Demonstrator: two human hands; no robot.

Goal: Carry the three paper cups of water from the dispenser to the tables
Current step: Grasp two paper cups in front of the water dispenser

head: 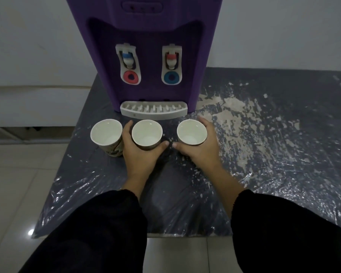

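Note:
Three white-lined paper cups stand in a row in front of the purple water dispenser [146, 46]. The left cup [106, 133] stands alone, its printed side showing. My left hand [140, 154] wraps around the middle cup [147, 133]. My right hand [201, 148] wraps around the right cup [191, 132]. All three cups rest on the table. The water level inside them is hard to make out.
The dispenser's white drip tray [154, 111] sits just behind the cups, with two taps above it. The table [264, 154] is covered in dark crinkled plastic with pale scuffed patches on the right. Tiled floor [18, 184] lies to the left and below.

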